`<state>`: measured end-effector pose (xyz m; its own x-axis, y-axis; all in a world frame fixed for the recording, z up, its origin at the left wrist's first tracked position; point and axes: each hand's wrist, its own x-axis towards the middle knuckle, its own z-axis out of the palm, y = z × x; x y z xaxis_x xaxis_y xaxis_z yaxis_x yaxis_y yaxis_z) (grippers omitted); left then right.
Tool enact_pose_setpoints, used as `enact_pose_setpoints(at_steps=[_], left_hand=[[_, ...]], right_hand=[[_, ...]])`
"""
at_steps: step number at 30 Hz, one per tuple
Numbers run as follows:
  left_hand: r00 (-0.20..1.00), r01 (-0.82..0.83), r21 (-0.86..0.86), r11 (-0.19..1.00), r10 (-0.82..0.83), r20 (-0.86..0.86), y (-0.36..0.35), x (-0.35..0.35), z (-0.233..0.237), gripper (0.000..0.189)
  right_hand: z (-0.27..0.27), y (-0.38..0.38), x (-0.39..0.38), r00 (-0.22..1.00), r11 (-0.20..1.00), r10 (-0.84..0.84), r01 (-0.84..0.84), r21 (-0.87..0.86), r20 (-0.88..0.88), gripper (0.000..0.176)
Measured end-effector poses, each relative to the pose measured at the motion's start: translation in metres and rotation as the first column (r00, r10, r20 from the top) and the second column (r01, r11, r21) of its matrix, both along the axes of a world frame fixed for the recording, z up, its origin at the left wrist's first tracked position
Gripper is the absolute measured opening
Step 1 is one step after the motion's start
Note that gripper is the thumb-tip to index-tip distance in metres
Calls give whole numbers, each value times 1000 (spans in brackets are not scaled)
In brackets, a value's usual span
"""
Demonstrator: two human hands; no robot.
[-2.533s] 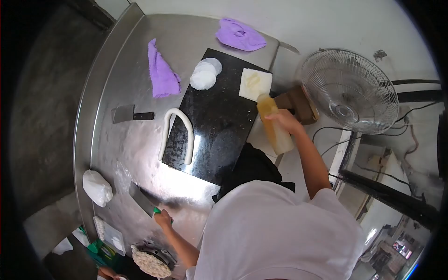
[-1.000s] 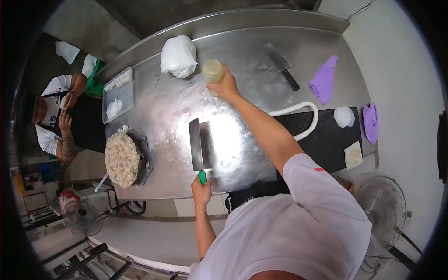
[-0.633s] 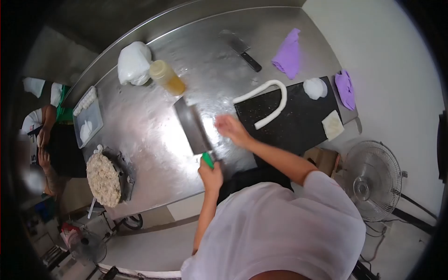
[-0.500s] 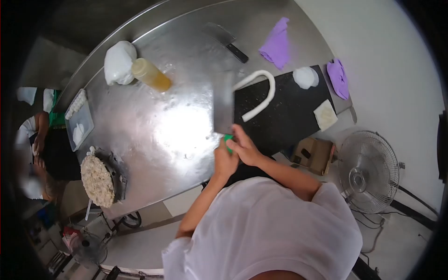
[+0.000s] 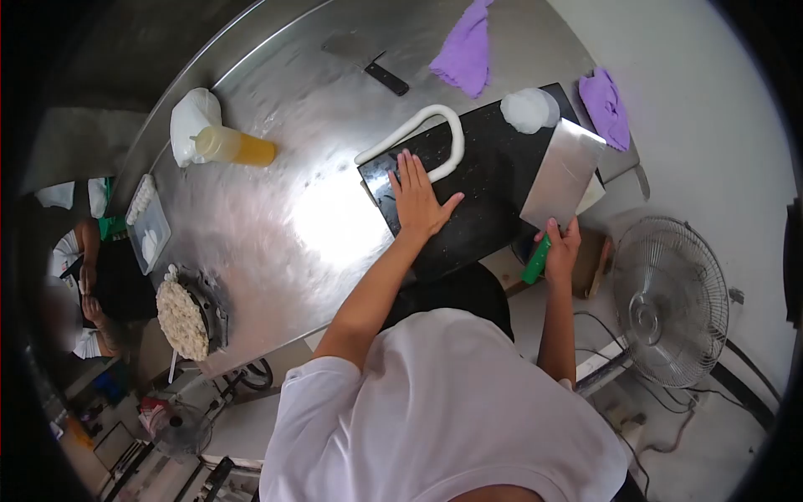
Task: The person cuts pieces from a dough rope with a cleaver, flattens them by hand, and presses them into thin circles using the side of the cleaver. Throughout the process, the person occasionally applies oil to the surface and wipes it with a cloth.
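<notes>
My left hand (image 5: pixel 416 201) lies with fingers spread over the left part of the black board (image 5: pixel 493 201). Its fingertips overlap the near end of a white dough rope (image 5: pixel 456 138), which bends like a hook from the board onto the steel table. In my right hand (image 5: pixel 565 247) is a cleaver (image 5: pixel 565 171), gripped by its green handle, the broad blade pointing up over the board's right side. Beyond the blade's tip sits a stack of thin white rounds (image 5: pixel 529 110). A pale folded cloth (image 5: pixel 592 192) shows partly behind the blade.
A second black-handled blade (image 5: pixel 385 77) and purple cloths (image 5: pixel 464 50) lie farther back on the steel table (image 5: pixel 276 209). At left are an oil bottle (image 5: pixel 238 147), a white bag (image 5: pixel 192 125), a tray and a pan of filling (image 5: pixel 181 320). A fan (image 5: pixel 661 293) stands right; another person works far left.
My hands have parted: the left has gone from the cleaver's handle to the board, while the right has carried the cleaver to the right. The view has shifted somewhat.
</notes>
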<state>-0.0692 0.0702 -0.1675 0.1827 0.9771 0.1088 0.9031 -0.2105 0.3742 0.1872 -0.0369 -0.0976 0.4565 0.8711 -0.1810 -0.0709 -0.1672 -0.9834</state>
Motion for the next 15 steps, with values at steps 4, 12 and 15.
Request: enact_pose_setpoints(at_steps=[4, 12, 15], left_hand=[[999, -13, 4, 1000, 13, -42, 60, 6, -11, 122], [996, 90, -97, 991, -91, -12, -11, 21, -11, 130], [997, 76, 17, 997, -76, -19, 56, 18, -11, 124]], right_hand=[[6, -3, 11, 996, 1000, -25, 24, -18, -90, 26], [28, -21, 32, 965, 940, 123, -188, -284, -230, 24], [15, -31, 47, 899, 842, 416, -322, -433, 140, 18]])
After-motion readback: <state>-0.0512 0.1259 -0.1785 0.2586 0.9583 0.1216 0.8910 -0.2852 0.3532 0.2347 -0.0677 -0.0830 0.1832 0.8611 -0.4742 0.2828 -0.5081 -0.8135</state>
